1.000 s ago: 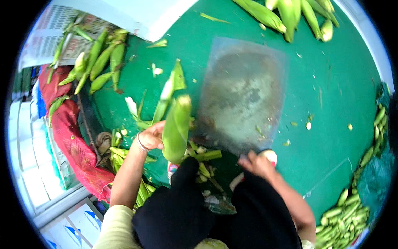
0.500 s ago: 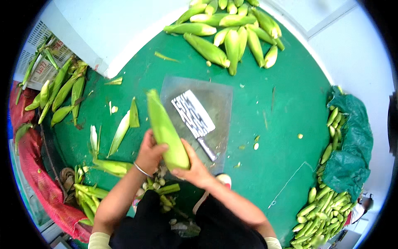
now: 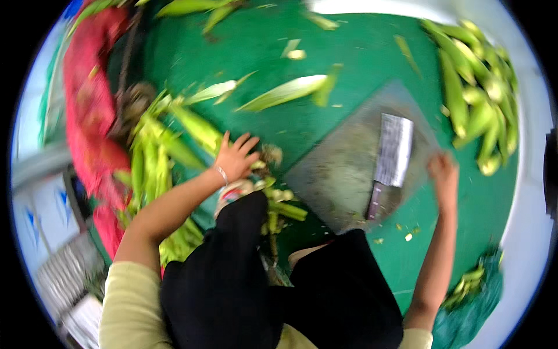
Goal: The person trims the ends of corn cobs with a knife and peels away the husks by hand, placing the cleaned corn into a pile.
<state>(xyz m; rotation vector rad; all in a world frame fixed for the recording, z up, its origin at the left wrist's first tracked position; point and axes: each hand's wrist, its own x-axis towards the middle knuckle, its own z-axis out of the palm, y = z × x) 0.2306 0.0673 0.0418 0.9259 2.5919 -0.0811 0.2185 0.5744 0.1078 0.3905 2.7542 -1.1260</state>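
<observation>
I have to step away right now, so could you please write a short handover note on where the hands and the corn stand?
Left hand: open, fingers spread, on the husk pile at the person's left; it grips nothing.
Right hand: empty, reaching out at the right edge of the cutting board, toward the corn pile.
Cleaver: lying flat on the board, not held.
Done: loose husks lie on the green floor.
Left: the corn pile at the right is unhusked; more ears lie at lower right.
</observation>
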